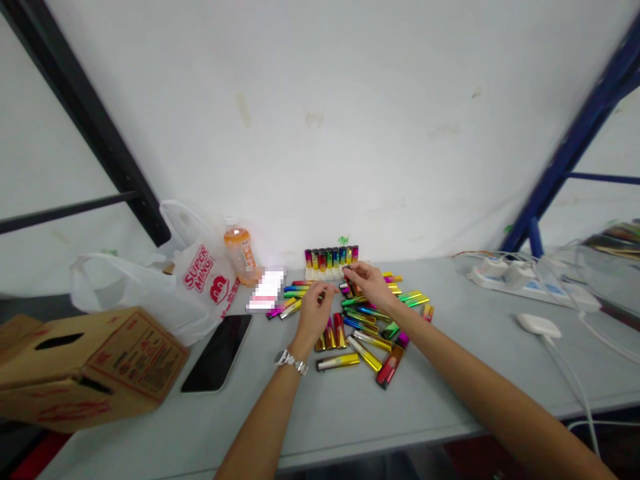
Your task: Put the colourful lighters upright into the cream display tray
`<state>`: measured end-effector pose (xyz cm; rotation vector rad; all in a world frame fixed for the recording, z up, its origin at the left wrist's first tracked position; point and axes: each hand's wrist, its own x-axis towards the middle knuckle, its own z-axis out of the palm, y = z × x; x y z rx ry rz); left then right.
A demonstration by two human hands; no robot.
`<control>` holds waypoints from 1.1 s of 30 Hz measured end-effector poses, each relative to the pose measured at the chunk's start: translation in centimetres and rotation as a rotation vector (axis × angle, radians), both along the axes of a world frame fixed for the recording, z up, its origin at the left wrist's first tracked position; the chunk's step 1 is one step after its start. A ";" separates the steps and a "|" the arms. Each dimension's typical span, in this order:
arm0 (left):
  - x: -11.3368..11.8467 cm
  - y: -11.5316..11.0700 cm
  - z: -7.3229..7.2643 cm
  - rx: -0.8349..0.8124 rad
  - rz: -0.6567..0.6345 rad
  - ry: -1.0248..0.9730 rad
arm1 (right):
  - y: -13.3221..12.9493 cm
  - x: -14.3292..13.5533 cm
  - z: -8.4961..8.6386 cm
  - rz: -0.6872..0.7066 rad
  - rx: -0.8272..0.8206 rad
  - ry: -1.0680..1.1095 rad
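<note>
Shiny, multicoloured lighters (366, 352) lie scattered in a loose pile on the grey table. Behind them, more lighters (332, 257) stand upright in rows in a pale tray (315, 274) near the wall. My right hand (369, 281) is at the tray's front right, its fingers closed on a small lighter whose dark end shows at the fingertips. My left hand (318, 308), with a silver watch on its wrist, hovers over the left part of the pile. Its fingers are bent with the tips near each other, and nothing clear shows between them.
To the left are a cardboard box (125, 367), a white plastic bag (187, 293), a black phone (218, 353), an orange bottle (241, 253) and a blurred white rectangle (267, 289). A power strip (537, 287) and a white charger (539, 325) with cables lie to the right.
</note>
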<state>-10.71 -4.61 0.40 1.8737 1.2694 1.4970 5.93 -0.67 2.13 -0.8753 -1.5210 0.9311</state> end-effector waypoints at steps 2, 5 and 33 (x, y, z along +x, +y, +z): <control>-0.1 0.1 -0.1 0.002 0.004 0.007 | 1.8 0.0 0.5 -0.095 0.078 -0.164; -0.3 0.2 -0.1 0.005 0.023 0.041 | 4.4 -0.3 1.0 -0.166 0.157 -0.354; -2.2 0.1 0.0 -0.262 0.382 0.753 | 9.7 -0.1 -0.1 -0.223 0.362 -0.827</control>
